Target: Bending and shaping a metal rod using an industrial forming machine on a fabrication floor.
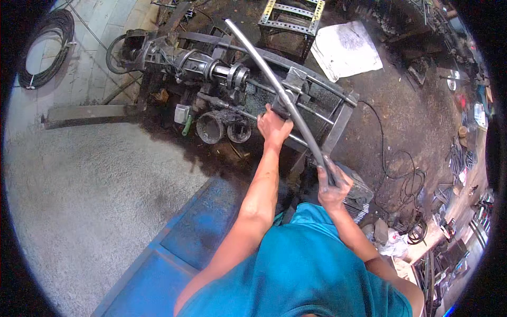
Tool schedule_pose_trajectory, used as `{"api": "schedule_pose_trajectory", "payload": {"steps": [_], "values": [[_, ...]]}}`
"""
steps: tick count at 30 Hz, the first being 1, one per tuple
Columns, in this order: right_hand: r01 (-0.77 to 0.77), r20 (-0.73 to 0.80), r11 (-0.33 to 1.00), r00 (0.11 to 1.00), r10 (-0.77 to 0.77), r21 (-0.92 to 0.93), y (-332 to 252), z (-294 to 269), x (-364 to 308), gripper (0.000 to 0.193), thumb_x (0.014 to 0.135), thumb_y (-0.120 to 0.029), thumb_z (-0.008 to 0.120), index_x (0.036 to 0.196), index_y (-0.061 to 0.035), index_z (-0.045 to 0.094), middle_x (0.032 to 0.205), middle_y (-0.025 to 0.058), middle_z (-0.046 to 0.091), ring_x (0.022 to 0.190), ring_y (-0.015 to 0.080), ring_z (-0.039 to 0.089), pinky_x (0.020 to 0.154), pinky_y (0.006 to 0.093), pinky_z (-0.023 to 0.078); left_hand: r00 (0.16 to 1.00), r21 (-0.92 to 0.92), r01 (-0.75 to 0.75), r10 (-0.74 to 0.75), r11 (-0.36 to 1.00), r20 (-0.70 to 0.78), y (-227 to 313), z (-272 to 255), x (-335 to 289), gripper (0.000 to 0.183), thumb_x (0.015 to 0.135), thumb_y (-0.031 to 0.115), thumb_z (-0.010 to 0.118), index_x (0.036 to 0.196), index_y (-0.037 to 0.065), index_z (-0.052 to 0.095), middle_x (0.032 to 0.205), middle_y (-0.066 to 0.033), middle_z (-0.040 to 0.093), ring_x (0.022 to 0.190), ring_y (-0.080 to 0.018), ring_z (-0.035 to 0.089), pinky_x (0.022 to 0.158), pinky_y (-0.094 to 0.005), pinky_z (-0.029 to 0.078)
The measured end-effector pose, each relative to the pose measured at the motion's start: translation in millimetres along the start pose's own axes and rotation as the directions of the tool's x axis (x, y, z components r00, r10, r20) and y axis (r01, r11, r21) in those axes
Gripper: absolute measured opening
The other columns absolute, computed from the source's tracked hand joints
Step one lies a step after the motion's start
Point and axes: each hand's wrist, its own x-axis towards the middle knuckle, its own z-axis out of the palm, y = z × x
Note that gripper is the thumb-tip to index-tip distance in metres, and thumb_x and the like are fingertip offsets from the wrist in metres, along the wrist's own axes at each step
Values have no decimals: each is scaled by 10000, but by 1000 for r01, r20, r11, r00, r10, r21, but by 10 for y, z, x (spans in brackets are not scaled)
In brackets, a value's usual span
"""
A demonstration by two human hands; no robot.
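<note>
A long grey metal pipe (266,68) slants across the middle of the view, its bright far end up and to the left. My right hand (334,187) is closed around its near end, close to my body. Farther left, my left hand (274,128) is curled at a dark block-like part (281,107) just beneath the pipe; its fingers are partly hidden, and what they grip cannot be made out. Below the pipe lies a greasy machine with a steel frame (338,124), parallel rods and a ringed cylindrical head (232,75).
Two round metal cups (210,128) hang at the machine's near side, by a green-handled tool (187,126). A blue metal surface (179,238) lies lower left. Coiled black hose (66,31), a perforated metal stand (290,24), a white sheet (346,50) and loose cable (412,179) surround it.
</note>
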Motion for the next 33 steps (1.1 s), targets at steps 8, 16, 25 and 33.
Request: {"api": "schedule_pose_trajectory", "payload": {"steps": [8,16,25,33], "values": [[-466,530,689,837,138,555,394,-249,367,478,914,-378,509,1128,29,640,879,97,654,768,163,611,667,290,472,997,93,52,-57,994,56,-102,126,36,682,577,369,782,1056,-66,564,844,-224,665,910,-407,607,899,-423,452],[-452,286,799,888,360,398,859,1051,874,288,923,-277,584,989,-6,655,850,56,650,779,167,569,741,317,448,999,114,34,-34,993,-9,-61,80,3,646,532,356,812,1040,25,588,871,-193,666,905,-410,605,894,-443,459],[-666,451,155,639,623,729,736,1381,925,244,920,-259,582,1037,-50,630,944,41,640,823,139,587,752,293,456,999,51,47,-47,998,12,-121,149,36,676,550,320,819,1061,-41,563,821,-228,670,887,-416,631,886,-430,476],[-693,530,0,552,643,721,429,1308,1037,293,927,-270,573,1091,-28,599,949,85,644,815,177,616,754,302,492,999,72,39,-39,997,0,-66,94,39,706,543,319,832,1102,-16,560,848,-237,669,917,-422,622,904,-437,465]]}}
